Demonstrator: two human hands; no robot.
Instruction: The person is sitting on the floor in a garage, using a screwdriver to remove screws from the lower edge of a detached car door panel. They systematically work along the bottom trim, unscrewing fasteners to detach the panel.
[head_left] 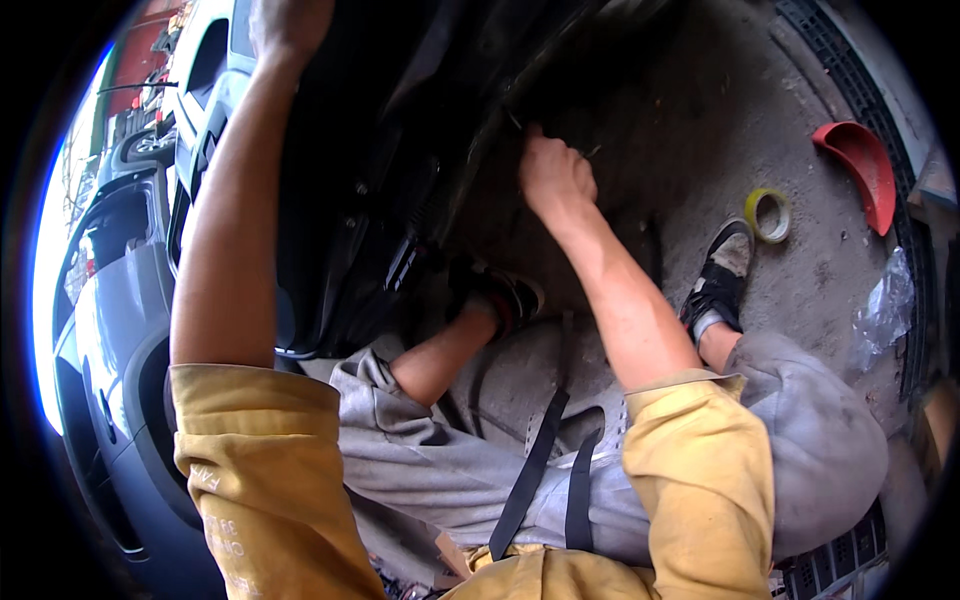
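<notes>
My right hand is closed in a fist with the thumb pointing away from me, beside the shadowed lower edge of a dark car body part. A thin, light sliver shows just past the thumb; whatever the fist holds is too small and dark to name. Up at the top edge, my left hand is raised against the upper side of that dark part. Its fingers run out of the picture, so their grip is hidden. Deep shadow covers most of the part between my two arms.
A yellow tape roll stands by my shoe on the dusty floor. Farther right lie a red curved piece, clear plastic wrap and a black slatted strip. A grey car is at the left.
</notes>
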